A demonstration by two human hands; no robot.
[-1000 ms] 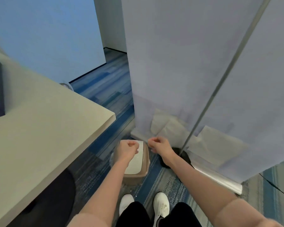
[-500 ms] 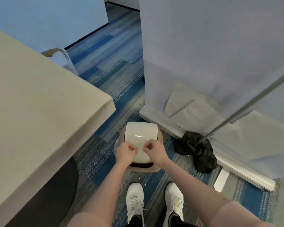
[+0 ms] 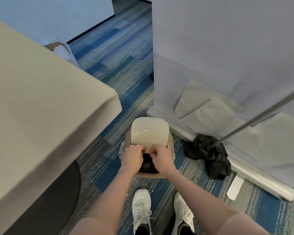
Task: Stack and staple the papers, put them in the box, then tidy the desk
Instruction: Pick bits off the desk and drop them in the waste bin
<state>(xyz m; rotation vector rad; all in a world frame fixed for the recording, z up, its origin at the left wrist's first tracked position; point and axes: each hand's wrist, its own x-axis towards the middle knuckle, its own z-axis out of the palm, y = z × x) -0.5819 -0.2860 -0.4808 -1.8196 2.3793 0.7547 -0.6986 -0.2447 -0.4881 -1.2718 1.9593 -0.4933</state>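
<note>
A beige desk (image 3: 41, 107) stands left of a small brown bin (image 3: 149, 175) on the floor. Over the bin's opening, beside its white lid (image 3: 149, 131), the left hand (image 3: 132, 156) and right hand (image 3: 161, 158) meet with fingers curled. I cannot tell whether they hold anything.

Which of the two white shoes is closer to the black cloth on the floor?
The right shoe; the black cloth lies on its side, while the left shoe sits nearer the desk.
</note>
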